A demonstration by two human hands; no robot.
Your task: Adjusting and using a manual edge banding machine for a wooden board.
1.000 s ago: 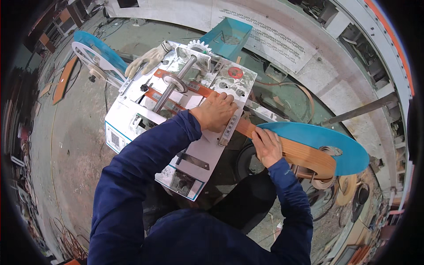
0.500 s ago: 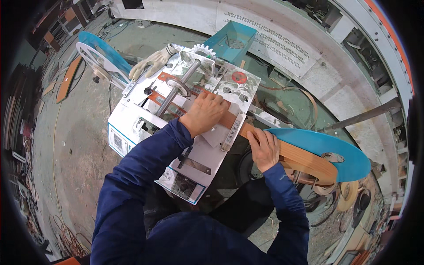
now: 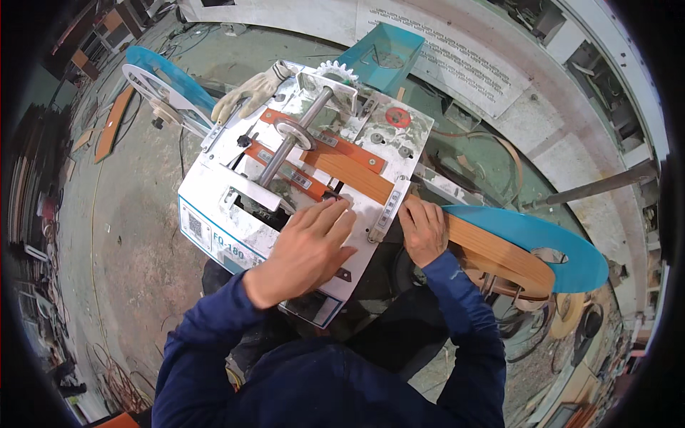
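Observation:
A wood-grain edge banding strip (image 3: 364, 182) runs from a roll (image 3: 528, 267) against a blue disc (image 3: 571, 246) onto a white bench machine (image 3: 235, 196). Its inner end lies between two orange guide bars (image 3: 357, 153), by a roller (image 3: 294, 133) on a metal shaft (image 3: 314, 110). My right hand (image 3: 424, 230) grips the strip just outside the machine's edge, fingers curled over it; their undersides are hidden. My left hand (image 3: 310, 246) is open with fingers stretched out, over the near side of the machine. Its fingertips are near a black knob (image 3: 331, 195) on the nearer guide bar.
A work glove (image 3: 250, 93) lies at the machine's far left corner, beside a white gear (image 3: 335, 70). Another blue disc (image 3: 160, 68) stands at the left. Beyond the machine is a blue metal tray (image 3: 382, 53). A long orange board (image 3: 114, 125) lies on the floor.
My left hand has come off the strip and moved back toward me, uncovering the strip between the guide bars. My right hand stays on the strip.

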